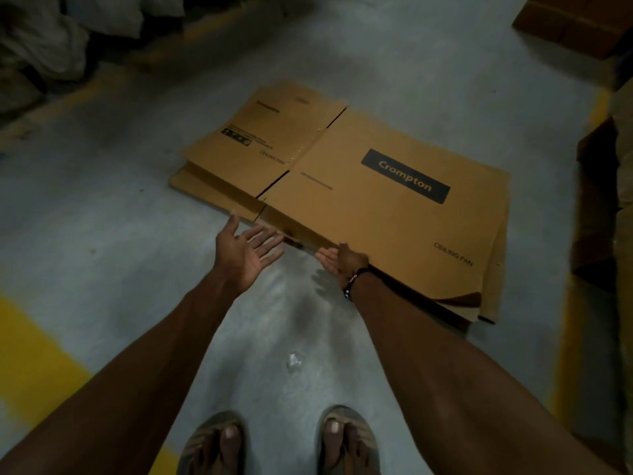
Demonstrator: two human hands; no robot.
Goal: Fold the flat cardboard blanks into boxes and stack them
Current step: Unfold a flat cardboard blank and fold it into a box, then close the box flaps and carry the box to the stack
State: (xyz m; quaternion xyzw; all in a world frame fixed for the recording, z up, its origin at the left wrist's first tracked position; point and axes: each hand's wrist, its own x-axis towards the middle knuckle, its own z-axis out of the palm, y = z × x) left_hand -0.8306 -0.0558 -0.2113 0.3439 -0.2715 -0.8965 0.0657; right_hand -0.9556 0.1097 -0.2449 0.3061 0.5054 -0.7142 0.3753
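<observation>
Currently reaching, both palms spread and holding nothing: left hand (pixel 248 250) just short of the flat cardboard blank (pixel 363 200) lying on the floor (pixel 102 207), right hand (pixel 342 260) touching its near edge; risk: lifting several stacked sheets together.

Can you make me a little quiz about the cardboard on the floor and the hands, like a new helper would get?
1. True or false: the top cardboard blank is already folded up into a box.
2. Which word is printed in the dark label on it? A) Crompton B) Fragile C) Bananas
3. Fill in: the right hand is at the blank's near edge, while the left hand is ____, palm up, holding nothing.

Key
1. False. It lies flat on the grey floor, on top of at least one more flat blank.
2. A
3. open
</observation>
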